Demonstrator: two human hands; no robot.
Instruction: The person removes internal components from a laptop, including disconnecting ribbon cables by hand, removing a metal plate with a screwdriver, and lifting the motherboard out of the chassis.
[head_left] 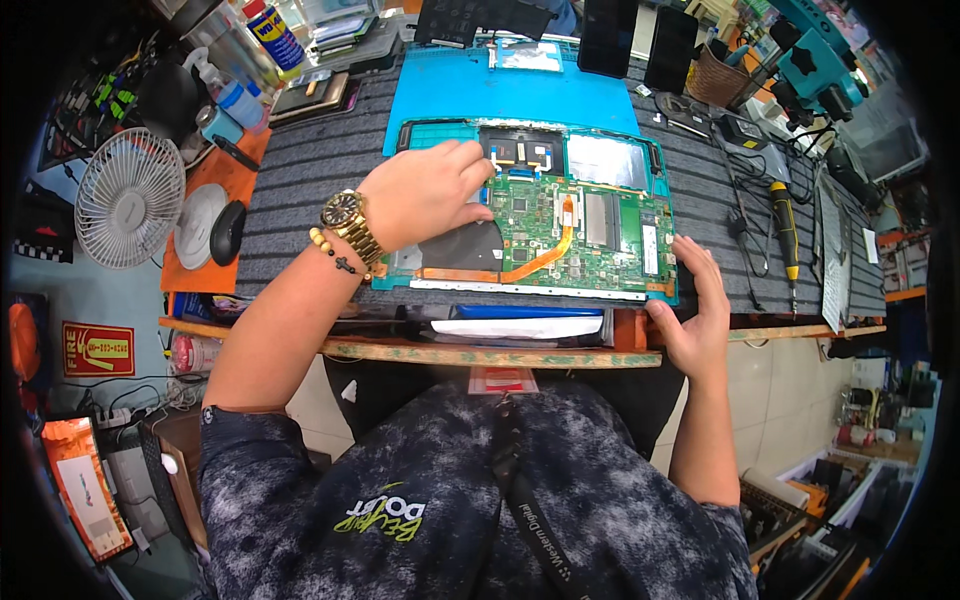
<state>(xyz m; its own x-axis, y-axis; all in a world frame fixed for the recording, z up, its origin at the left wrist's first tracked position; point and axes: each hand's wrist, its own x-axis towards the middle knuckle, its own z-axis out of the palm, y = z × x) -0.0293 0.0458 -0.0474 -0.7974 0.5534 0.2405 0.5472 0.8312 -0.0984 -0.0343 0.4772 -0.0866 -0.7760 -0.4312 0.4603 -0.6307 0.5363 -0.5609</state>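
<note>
Uncovered laptop at table's front edge, left hand over its left half, grip indeterminable, right hand unclenched at its right edge

The left hand curls above the frame's centre. The right hand, right of centre, parts thumb from fingers.

Left of the laptop base stands a fan; right, apparently a screwdriver.

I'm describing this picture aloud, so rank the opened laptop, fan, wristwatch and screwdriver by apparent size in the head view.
1. Laptop
2. Fan
Wristwatch and screwdriver: too alike in area to rank.
</note>
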